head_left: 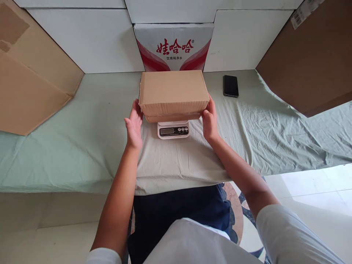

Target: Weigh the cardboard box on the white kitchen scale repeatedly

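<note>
A closed brown cardboard box [174,88] sits over a small white kitchen scale [173,131], hiding its weighing plate. The scale's display and buttons show below the box's near side; no digits can be read. My left hand [134,124] is at the left near corner, its fingers stretched along the side and its thumb held away from the cardboard. At the right near corner, my right hand [210,121] grips the box with the thumb in front and the fingers along the side, partly hidden.
Pale green cloth [96,146] covers the table. A black phone [230,86] lies at the right rear. Behind the box stands a white and red carton [173,44]. Large cardboard pieces [35,73] rise at the left, and another brown carton [310,62] at the right.
</note>
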{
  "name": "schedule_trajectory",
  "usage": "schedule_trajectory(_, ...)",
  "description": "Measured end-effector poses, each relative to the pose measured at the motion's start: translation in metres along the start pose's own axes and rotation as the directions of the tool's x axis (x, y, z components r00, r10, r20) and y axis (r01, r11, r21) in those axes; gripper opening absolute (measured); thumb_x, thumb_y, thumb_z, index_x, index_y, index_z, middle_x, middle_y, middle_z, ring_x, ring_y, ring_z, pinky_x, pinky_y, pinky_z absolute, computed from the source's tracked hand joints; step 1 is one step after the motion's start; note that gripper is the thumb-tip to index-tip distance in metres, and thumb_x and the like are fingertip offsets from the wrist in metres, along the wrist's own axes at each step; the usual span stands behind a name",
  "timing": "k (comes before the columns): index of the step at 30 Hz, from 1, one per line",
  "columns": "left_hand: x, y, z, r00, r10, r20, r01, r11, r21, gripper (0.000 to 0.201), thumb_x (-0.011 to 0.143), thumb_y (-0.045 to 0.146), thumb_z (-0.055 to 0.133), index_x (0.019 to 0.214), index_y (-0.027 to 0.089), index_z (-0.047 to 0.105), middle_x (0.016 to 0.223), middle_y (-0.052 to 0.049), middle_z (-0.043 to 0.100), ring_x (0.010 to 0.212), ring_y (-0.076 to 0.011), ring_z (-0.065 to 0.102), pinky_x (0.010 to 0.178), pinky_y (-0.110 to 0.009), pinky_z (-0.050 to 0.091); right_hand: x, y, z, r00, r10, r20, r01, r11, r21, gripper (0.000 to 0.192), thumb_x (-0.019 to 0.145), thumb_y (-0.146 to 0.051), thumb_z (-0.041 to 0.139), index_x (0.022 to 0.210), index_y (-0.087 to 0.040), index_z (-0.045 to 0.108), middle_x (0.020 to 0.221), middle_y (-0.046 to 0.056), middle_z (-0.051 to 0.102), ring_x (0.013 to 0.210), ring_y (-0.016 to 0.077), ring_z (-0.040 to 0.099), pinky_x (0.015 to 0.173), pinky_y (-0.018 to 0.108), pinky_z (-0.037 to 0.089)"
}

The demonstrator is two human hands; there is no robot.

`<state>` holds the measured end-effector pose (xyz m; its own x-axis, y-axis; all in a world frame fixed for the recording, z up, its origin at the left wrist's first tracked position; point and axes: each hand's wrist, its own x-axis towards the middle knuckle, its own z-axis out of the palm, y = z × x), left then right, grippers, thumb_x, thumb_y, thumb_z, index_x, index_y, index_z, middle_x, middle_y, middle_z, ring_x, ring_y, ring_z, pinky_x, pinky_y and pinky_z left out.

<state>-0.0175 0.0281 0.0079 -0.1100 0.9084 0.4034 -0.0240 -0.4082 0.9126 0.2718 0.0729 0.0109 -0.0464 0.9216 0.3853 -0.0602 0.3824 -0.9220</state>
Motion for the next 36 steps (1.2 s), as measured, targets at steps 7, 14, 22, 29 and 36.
schedule_trajectory(7,0.001,0.000,0.001,1.000,-0.029,-0.011,0.029,1.000,0.006,0.103,0.078,0.099,0.012,0.157,0.043,0.046,0.175,0.002,0.036,0.165,-0.0292,0.026,0.136,-0.050,0.022,-0.001,-0.007,0.002,1.000,-0.012,0.007,0.012,0.999,-0.039,0.078,0.086,-0.078,0.048,0.154,-0.042,0.038,0.168,-0.004,0.043,0.161,0.0309,0.035,0.134,0.061,0.031)
schedule_trajectory(14,0.000,0.004,0.003,0.999,-0.037,-0.017,0.037,0.999,-0.017,0.106,0.076,0.101,0.015,0.154,0.041,0.052,0.172,0.000,0.041,0.165,-0.0304,0.028,0.135,-0.049,0.024,0.001,0.002,0.000,1.000,-0.024,0.017,0.026,0.996,-0.081,0.078,0.086,-0.080,0.044,0.153,-0.040,0.040,0.167,-0.001,0.044,0.160,0.0320,0.036,0.132,0.058,0.035)
schedule_trajectory(22,-0.001,0.009,0.006,0.997,-0.075,-0.023,0.075,0.997,0.000,0.107,0.074,0.102,0.015,0.151,0.039,0.055,0.172,-0.002,0.042,0.164,-0.0313,0.031,0.134,-0.048,0.026,0.000,0.000,0.001,0.999,-0.050,0.020,0.051,0.997,-0.059,0.070,0.087,-0.076,0.046,0.148,-0.041,0.046,0.164,-0.002,0.047,0.158,0.0319,0.038,0.133,0.058,0.033)
schedule_trajectory(29,-0.002,0.005,0.007,0.996,-0.087,-0.011,0.087,0.996,-0.012,0.107,0.075,0.102,0.020,0.150,0.035,0.058,0.170,-0.005,0.044,0.164,-0.0330,0.030,0.134,-0.048,0.026,-0.001,-0.003,0.003,0.999,-0.027,0.039,0.028,0.999,-0.034,0.068,0.087,-0.074,0.049,0.145,-0.038,0.048,0.161,0.000,0.050,0.157,0.0313,0.039,0.134,0.057,0.033)
schedule_trajectory(36,0.008,0.017,0.010,0.996,0.010,0.085,-0.007,0.999,-0.042,0.090,0.082,0.095,0.033,0.147,0.039,0.058,0.167,-0.003,0.049,0.162,-0.0340,0.034,0.132,-0.052,0.030,-0.001,-0.006,0.013,0.996,-0.072,0.060,0.074,0.997,-0.029,0.080,0.086,-0.072,0.056,0.155,-0.040,0.032,0.164,0.001,0.043,0.157,0.0315,0.037,0.136,0.055,0.030)
